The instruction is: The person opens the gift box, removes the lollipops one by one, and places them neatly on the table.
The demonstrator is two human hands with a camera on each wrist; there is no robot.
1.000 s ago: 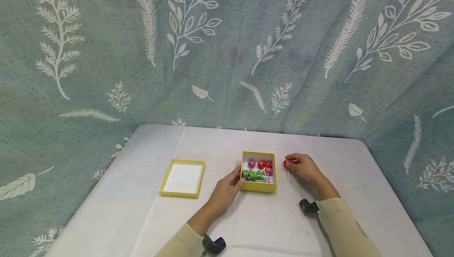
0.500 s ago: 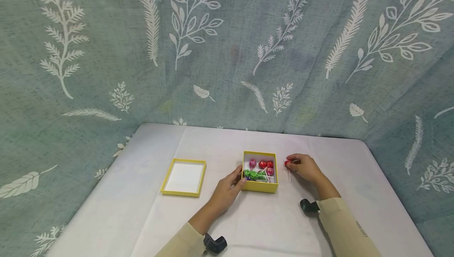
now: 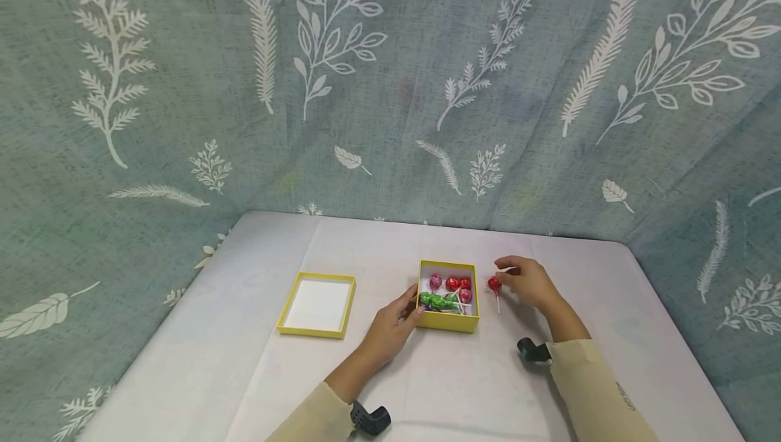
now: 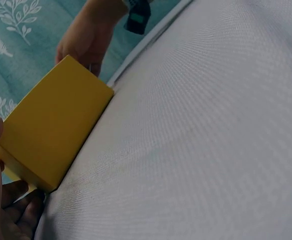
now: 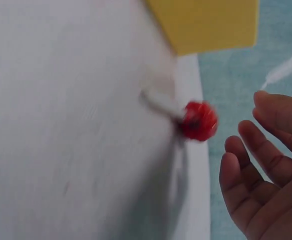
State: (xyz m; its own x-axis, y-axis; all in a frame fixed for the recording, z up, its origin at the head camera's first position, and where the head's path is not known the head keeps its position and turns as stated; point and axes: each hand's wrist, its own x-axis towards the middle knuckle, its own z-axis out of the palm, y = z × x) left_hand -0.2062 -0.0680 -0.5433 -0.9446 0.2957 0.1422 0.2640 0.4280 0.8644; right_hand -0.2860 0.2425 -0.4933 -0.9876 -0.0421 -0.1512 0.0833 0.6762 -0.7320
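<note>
A yellow box (image 3: pixel 448 321) with several lollipops inside, red, pink and green, stands on the white-covered table. My left hand (image 3: pixel 386 335) grips its near left corner, thumb on the front wall and fingers along the left side, as the left wrist view of the box (image 4: pixel 58 120) also shows. Right of the box, a red lollipop (image 3: pixel 493 284) lies on the cloth with its stick towards me. My right hand (image 3: pixel 528 282) is just beside it, fingers apart and holding nothing. In the right wrist view a gap shows between the lollipop (image 5: pixel 199 121) and the hand (image 5: pixel 266 185).
A shallow yellow-rimmed lid (image 3: pixel 315 305) with a white inside lies left of the box. Behind the table (image 3: pixel 293 238) hangs a blue-green cloth (image 3: pixel 390 89) with white leaf prints. Dark devices (image 3: pixel 369 420) are strapped at both wrists.
My right hand has let go of the red lollipop and moved slightly up and away from it. The left hand and the box have stayed in place.
</note>
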